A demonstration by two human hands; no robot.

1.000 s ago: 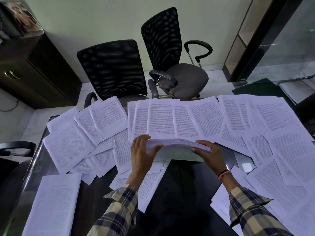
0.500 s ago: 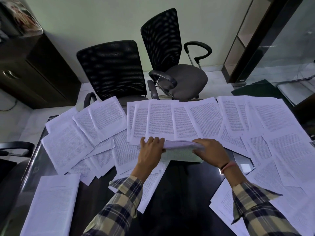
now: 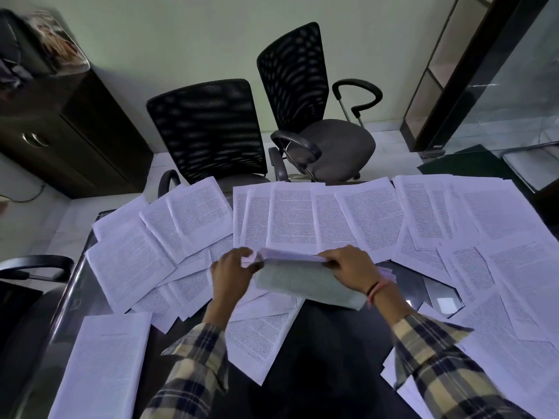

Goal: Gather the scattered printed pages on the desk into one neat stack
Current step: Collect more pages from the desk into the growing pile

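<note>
Both forearms, in plaid sleeves, come up from the bottom of the frame and meet just below its centre. The left hand (image 3: 233, 275) shows its back to the camera, with its fingers curled over the left end of a gathered stack of pages (image 3: 305, 279). The right hand (image 3: 351, 267) curls its fingers over the stack's right end, knuckles up, and a thin band (image 3: 378, 290) circles its wrist. Between the two hands the stack stands on its long edge, tilted, with its shaded face turned toward the camera and its upper edge slightly fanned. Whether its lower edge touches the desk (image 3: 317, 358) cannot be told.

Loose printed pages (image 3: 302, 219) cover most of the dark, glossy desk. An overlapping row runs across the middle of the frame just above the hands, more pages fan out toward the left, and a dense spread fills the right side down to the lower right corner. One separate sheet (image 3: 106, 367) lies alone at the lower left, and another page (image 3: 260, 343) lies just beside the left sleeve.

Beyond the desk's far edge, in the upper centre, stand two black mesh-backed office chairs (image 3: 211, 131). A dark cabinet (image 3: 60, 131) occupies the upper left.
</note>
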